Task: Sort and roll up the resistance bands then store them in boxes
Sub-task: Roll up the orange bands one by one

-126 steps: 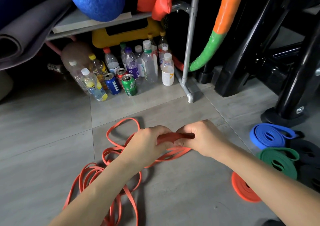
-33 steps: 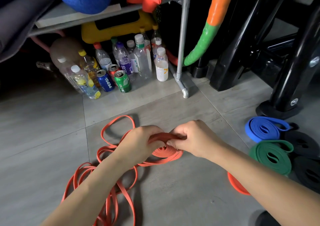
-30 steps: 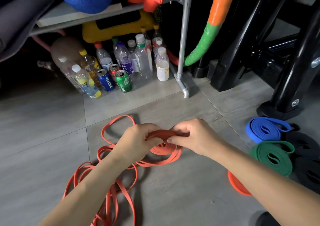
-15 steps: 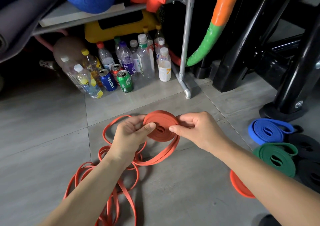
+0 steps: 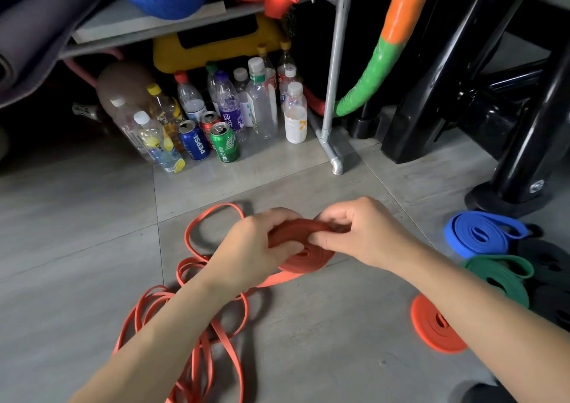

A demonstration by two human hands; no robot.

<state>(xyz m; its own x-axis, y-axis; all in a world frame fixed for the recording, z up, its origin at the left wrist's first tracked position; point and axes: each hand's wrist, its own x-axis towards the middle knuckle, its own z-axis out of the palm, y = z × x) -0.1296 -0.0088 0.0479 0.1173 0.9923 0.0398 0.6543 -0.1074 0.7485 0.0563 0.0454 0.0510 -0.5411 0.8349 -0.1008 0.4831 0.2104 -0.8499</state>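
Half a second ago the orange coil (image 5: 303, 256) stood upright between the fingertips with its flat face to the camera; now it sits lower and is tilted almost flat, just above the floor (image 5: 324, 347). Both hands now cover more of it. The left hand (image 5: 256, 248) has its fingers curled round the left side of the coil, and the right hand (image 5: 362, 233) pinches the upper edge with bent fingers. The free tail (image 5: 277, 278) of the same band leaves the coil under the left hand and joins the loose orange bands (image 5: 202, 217), which lie tangled on the floor at the left. At the right, the blue roll (image 5: 481, 233), the green roll (image 5: 499, 276) and the finished orange roll (image 5: 431, 328) lie on the floor as before
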